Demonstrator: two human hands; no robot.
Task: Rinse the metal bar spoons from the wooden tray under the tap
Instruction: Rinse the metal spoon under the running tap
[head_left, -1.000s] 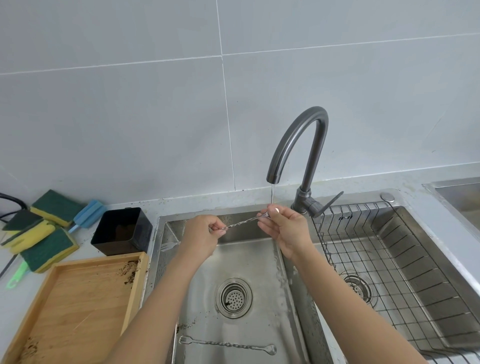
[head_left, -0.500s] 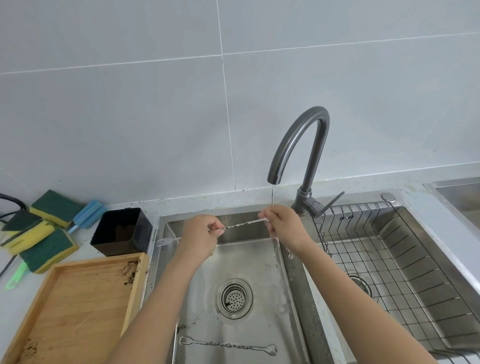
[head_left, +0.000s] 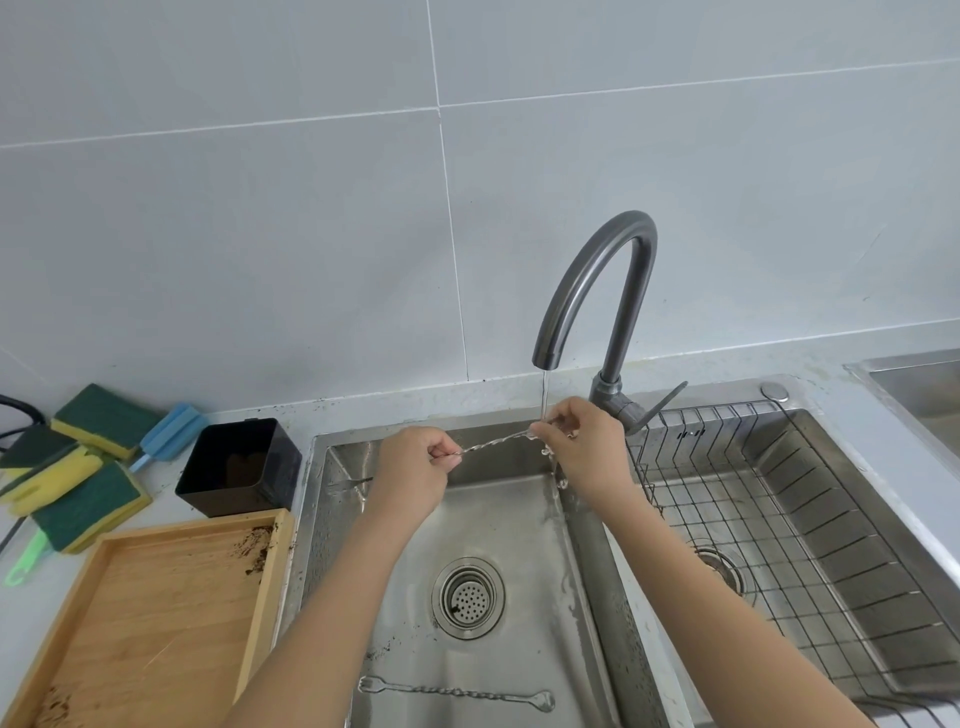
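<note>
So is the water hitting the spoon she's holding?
Touching. The head view shows the stream from the tap landing on the spoon beside the right hand and splashing off below.

A twisted metal bar spoon (head_left: 493, 445) is held over the left stainless sink basin (head_left: 498, 519), under the grey arched tap (head_left: 597, 291), between the left hand (head_left: 413, 470) and right hand (head_left: 584, 447). A second twisted bar spoon (head_left: 457, 691) lies in that basin, before the round drain strainer (head_left: 468, 597). A wire rack (head_left: 779, 519) sits in the right basin. Left of the sink, a wooden tray (head_left: 156, 613) lies before a black square container (head_left: 241, 467); green-and-yellow sponges (head_left: 78, 467) lie further left.
</note>
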